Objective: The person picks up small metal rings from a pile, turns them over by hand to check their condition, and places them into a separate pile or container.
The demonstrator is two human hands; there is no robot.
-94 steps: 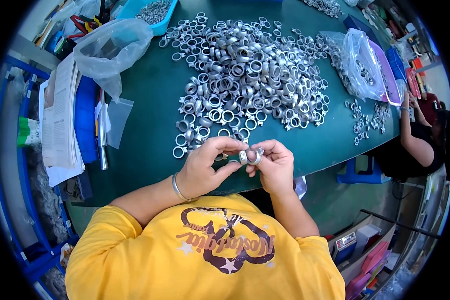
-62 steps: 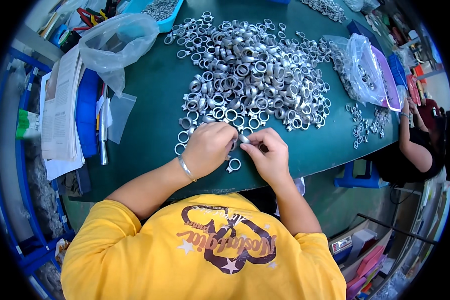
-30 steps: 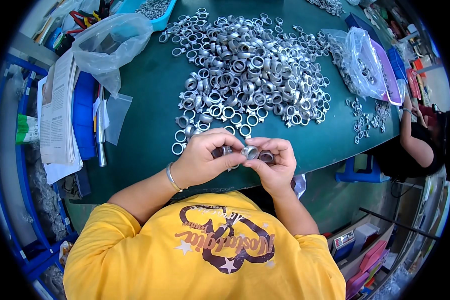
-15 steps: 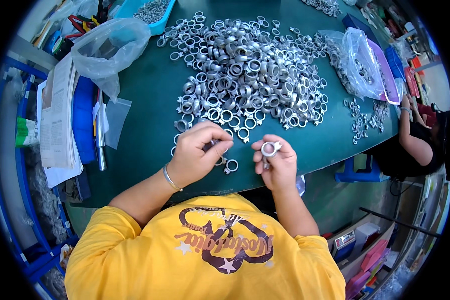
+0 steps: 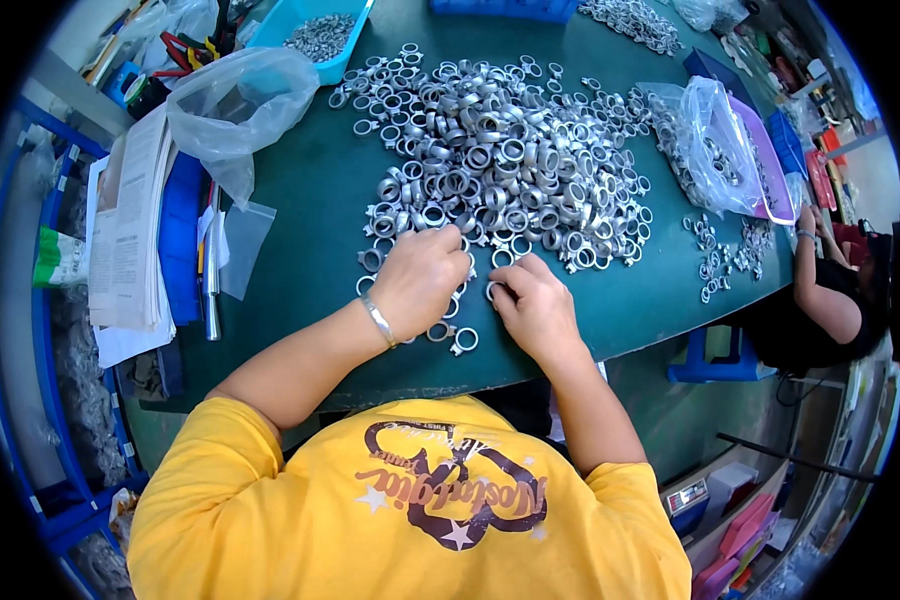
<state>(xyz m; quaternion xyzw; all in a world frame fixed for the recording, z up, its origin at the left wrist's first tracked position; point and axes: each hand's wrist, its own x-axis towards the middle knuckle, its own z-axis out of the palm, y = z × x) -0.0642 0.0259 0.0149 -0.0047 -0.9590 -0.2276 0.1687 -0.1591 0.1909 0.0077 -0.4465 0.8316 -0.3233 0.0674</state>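
Observation:
A large heap of silver metal rings, each with a small lug, lies on the green table in front of me. At its near edge is my left hand, back upward and fingers curled in; what they hold, if anything, is hidden. My right hand is just to the right, knuckles up, its thumb and fingertips closed at the rim of a metal ring that shows only in part. Close below my left hand, a loose ring lies flat on the table, with a few others beside it.
To the left are a clear plastic bag, a stack of papers and a blue tray of small parts. A purple tray and another bag stand at right. Beyond them sits another person.
My right hand has turned from palm-up, with a ring raised in it, to knuckles-up beside the heap. My left hand has moved slightly right, into the near rings. The view has shifted a little.

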